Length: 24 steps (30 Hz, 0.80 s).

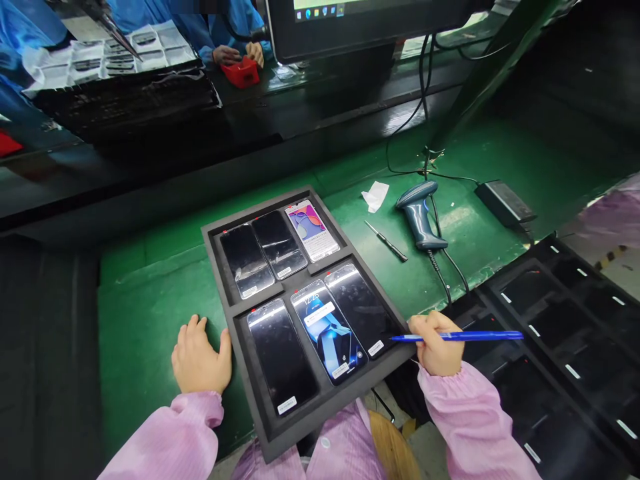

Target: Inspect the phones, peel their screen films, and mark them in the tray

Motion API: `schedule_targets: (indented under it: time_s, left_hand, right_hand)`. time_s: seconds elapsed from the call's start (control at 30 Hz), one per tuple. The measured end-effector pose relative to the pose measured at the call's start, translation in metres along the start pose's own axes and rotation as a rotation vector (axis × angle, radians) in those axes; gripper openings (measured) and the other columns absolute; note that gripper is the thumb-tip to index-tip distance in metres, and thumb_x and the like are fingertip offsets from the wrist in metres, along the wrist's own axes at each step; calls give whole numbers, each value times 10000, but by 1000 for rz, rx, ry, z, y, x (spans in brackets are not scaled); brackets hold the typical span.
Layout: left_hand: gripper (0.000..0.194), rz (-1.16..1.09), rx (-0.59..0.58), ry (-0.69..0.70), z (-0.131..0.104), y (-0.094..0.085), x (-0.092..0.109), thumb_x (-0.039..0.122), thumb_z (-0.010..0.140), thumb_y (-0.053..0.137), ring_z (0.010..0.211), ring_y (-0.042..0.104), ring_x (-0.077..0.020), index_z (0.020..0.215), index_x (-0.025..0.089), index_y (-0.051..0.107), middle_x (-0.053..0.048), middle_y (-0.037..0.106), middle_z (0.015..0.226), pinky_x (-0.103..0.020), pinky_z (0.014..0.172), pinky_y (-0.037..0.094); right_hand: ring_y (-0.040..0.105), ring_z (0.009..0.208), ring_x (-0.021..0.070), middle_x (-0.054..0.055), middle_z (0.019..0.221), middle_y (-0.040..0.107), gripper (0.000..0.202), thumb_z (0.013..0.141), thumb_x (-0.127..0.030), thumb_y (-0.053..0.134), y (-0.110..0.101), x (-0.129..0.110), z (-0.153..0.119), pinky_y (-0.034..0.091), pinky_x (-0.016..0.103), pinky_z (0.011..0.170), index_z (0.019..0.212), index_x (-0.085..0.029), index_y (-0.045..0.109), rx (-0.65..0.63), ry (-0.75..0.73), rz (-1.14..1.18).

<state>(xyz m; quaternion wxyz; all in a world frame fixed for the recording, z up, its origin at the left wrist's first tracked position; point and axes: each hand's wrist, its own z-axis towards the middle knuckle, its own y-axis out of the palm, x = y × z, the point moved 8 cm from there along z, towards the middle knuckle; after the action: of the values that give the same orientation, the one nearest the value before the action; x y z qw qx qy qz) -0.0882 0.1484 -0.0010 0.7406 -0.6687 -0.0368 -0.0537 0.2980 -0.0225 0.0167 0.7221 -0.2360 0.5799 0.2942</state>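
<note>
A dark foam tray (pixel 235 311) lies askew on the green bench, its near end over my lap. Several smartphones sit in its compartments. One phone (pixel 327 330) in the near row is lit with a blue lock screen; a far-row phone (pixel 311 230) also shows a bright screen. The other phones are dark, and small white labels show on several. My left hand (pixel 203 357) rests flat on the bench, fingers apart, its thumb at the tray's left edge. My right hand (pixel 437 343) is closed round a blue pen (pixel 485 335) at the tray's right front corner.
Right of the tray are a screwdriver (pixel 386 241), a barcode scanner (pixel 423 215) with its cable, a white paper scrap (pixel 375 196) and a black power adapter (pixel 505 202). More phone trays (pixel 555 333) lie at lower right. A monitor (pixel 370 33) hangs above; a co-worker's hands (pixel 240 55) hold something red.
</note>
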Motion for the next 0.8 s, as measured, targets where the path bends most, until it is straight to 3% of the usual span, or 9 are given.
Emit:
schedule_targets:
  time_s: [0.13,0.27,0.33,0.43,0.53,0.67,0.8]
  left_hand:
    - [537,-3,-24,2,0,0,1,429,854,284,1255,337,-333,1225,70,431,-194,422,1335,-494,987,314]
    - [554,-1,-39,-8,2,0,1,442,851,272,1257,337,-333,1236,72,419,-198,420,1333,-498,994,306]
    - [560,-2,-44,-20,3,1,-2,447,843,270,1263,334,-325,1245,84,412,-191,425,1331,-492,1005,298]
    - [595,12,-59,-4,5,3,-5,462,835,252,1267,327,-331,1242,59,412,-207,431,1319,-480,1009,304]
    - [624,47,-69,2,7,3,-9,458,830,211,1250,351,-345,1205,15,440,-232,436,1305,-470,1005,318]
    - [614,75,-90,1,7,8,-14,454,812,229,1257,350,-341,1193,22,443,-229,434,1313,-465,1003,330]
    - [549,23,-3,-55,1,15,-30,482,786,218,1285,336,-258,1185,174,435,-116,448,1343,-429,1024,322]
  right_hand:
    - [214,294,69,-119,332,266,296,851,-236,410,-21,-3,3,244,207,362,563,-216,341,250,-6,96]
    - [353,349,76,-102,419,404,156,805,-226,539,-49,-1,9,303,204,391,674,-205,456,388,-26,-7]
    - [453,431,84,-59,540,512,90,760,-201,620,-62,1,17,353,214,432,737,-186,534,376,-34,-139]
    - [583,657,146,41,809,617,129,762,-172,627,-61,4,39,450,270,577,888,-173,599,167,-81,-391]
    - [590,860,212,86,950,623,169,827,-187,530,-41,4,65,463,359,745,980,-190,602,-102,-212,-581]
    - [578,895,225,61,971,657,264,856,-135,434,3,5,93,441,368,726,1002,-246,625,-455,-428,-789]
    - [578,855,230,57,984,672,380,805,-20,392,45,9,109,415,355,675,978,-253,638,-686,-606,-962]
